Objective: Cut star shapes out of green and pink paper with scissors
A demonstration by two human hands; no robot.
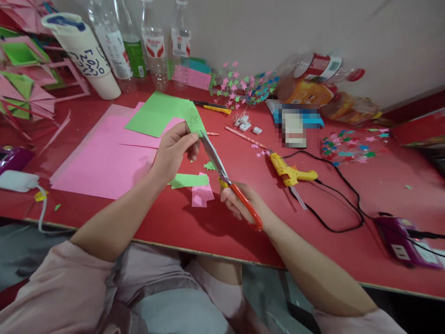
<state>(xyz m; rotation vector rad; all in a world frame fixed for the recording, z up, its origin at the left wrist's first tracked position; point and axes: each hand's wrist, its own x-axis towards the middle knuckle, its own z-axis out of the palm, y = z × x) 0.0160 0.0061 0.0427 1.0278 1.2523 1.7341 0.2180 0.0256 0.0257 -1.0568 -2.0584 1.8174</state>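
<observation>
My left hand (177, 148) pinches a small green paper piece (194, 119) that has a star drawn on it in pencil. My right hand (243, 199) grips the orange handles of a pair of scissors (215, 157). The blade tips meet the lower edge of the green piece, close to my left fingertips. Below the hands lie a green paper strip (189, 181), pink paper scraps (202, 191) and small green cut stars (209, 165). Behind my left hand, a green sheet (158, 113) rests over large pink sheets (104, 153).
A yellow glue gun (290, 171) with a black cord lies to the right, near a purple power strip (406, 241). Plastic bottles (155, 51) and a white cup (86, 60) stand along the wall. Paper stars (243, 86), a yellow cutter (213, 107) and a pencil (245, 137) lie behind.
</observation>
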